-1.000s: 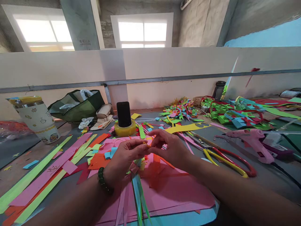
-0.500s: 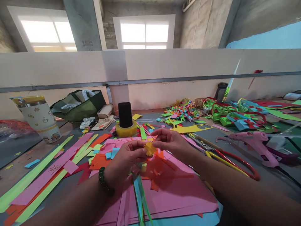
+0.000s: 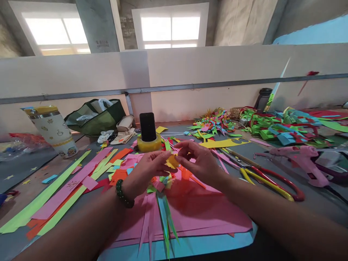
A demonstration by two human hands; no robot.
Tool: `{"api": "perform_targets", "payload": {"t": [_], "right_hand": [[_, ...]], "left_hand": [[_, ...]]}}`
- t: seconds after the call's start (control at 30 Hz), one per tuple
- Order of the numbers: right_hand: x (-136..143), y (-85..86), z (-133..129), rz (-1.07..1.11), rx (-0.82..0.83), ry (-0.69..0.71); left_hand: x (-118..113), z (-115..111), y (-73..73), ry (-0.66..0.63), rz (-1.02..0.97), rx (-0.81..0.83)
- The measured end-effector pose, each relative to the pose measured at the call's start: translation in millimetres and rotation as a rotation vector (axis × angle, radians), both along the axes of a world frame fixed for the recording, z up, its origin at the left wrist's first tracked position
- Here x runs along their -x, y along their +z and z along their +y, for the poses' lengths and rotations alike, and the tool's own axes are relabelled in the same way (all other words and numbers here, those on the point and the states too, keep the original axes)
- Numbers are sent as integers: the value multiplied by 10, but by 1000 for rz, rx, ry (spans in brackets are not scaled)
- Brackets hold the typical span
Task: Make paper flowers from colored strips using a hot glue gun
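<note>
A small yellow fringed paper piece is held up between my two hands. My left hand pinches its left side, and the fingers of my right hand close on its right edge. Under my left hand lies a bunch of coloured paper strips, blue, green and pink, with their tails pointing toward me. Beneath everything are large pink paper sheets on top of a blue sheet. Orange paper pieces lie just behind and below the hands.
On the left are long paper strips and a tumbler. A phone stands in a yellow tape roll. Red-handled scissors and a pink glue gun lie right; paper decorations pile up behind.
The yellow piece has tilted and moved slightly up and left between my fingers. My left hand has risen a little, uncovering more of the strip bunch. The view has shifted slightly.
</note>
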State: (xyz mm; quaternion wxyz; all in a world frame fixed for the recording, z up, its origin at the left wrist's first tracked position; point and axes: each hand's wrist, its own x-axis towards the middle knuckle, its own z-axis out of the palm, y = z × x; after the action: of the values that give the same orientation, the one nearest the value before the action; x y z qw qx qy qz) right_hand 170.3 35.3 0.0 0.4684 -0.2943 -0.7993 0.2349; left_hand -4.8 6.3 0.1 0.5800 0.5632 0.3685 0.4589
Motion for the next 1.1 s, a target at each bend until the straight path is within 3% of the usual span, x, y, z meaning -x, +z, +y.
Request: {"api": "perform_targets", "payload": {"t": [0.17, 0.47, 0.67, 0.9, 1.1], "right_hand": [[4, -89, 65, -32, -147, -13], [2, -52, 18, -66, 28, -10], [-11, -67, 36, -72, 35, 0], [-42, -29, 56, -182, -175, -134], [-184, 79, 33, -100, -293, -200]], "left_hand": [[13, 16, 59, 116, 83, -53], [-4, 48, -24, 120, 29, -53], [3, 103, -97, 70, -40, 1], [-92, 96, -84, 149, -98, 48], [-195, 80, -22, 235, -143, 84]]}}
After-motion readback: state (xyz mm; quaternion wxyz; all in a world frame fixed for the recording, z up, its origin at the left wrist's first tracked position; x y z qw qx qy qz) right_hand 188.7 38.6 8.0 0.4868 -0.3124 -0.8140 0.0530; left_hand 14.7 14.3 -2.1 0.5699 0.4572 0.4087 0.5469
